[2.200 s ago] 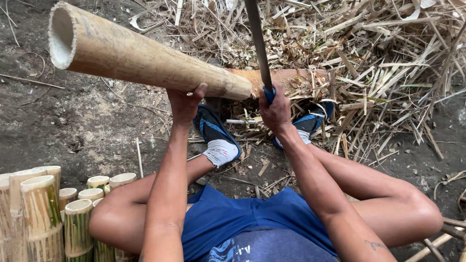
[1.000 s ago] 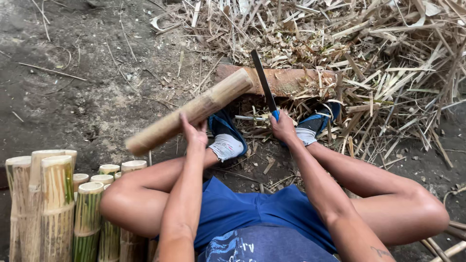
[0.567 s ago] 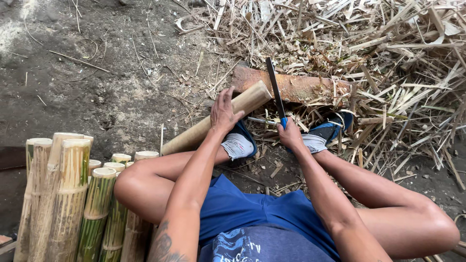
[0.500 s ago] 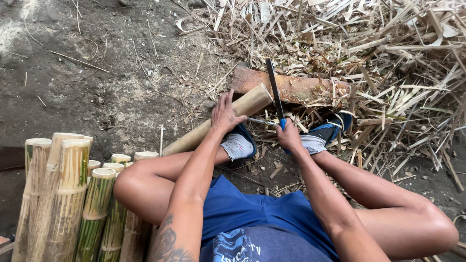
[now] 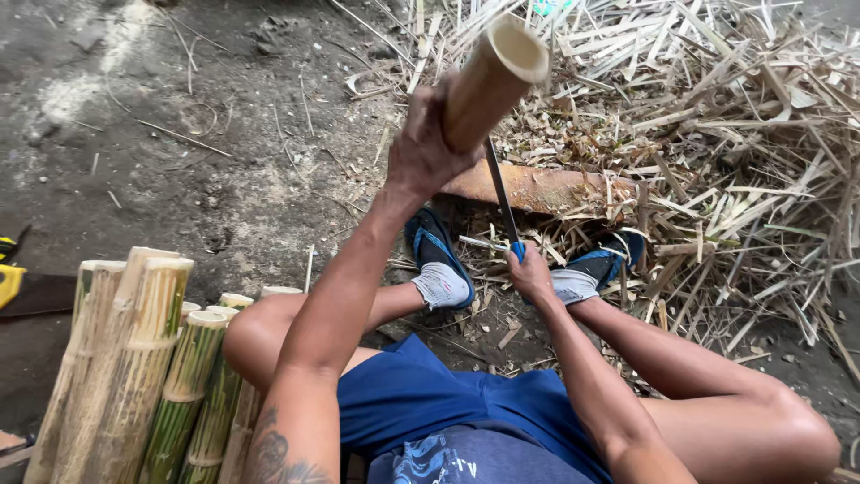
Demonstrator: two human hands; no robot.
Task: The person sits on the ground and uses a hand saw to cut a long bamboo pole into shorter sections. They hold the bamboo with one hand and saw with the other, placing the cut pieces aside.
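I keep the bamboo (image 5: 491, 82), top centre of frame, steady over the log (image 5: 537, 187) so the blade (image 5: 499, 193) meets it square. My left hand (image 5: 423, 151) is raised, arm stretched out, fingers wrapped tight round the bamboo. My right hand (image 5: 531, 273), lower centre, grips the blade's blue handle.

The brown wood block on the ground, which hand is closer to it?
Right. The right hand sits low just in front of the wood block, gripping the knife. The left hand is raised, holding the bamboo tube.
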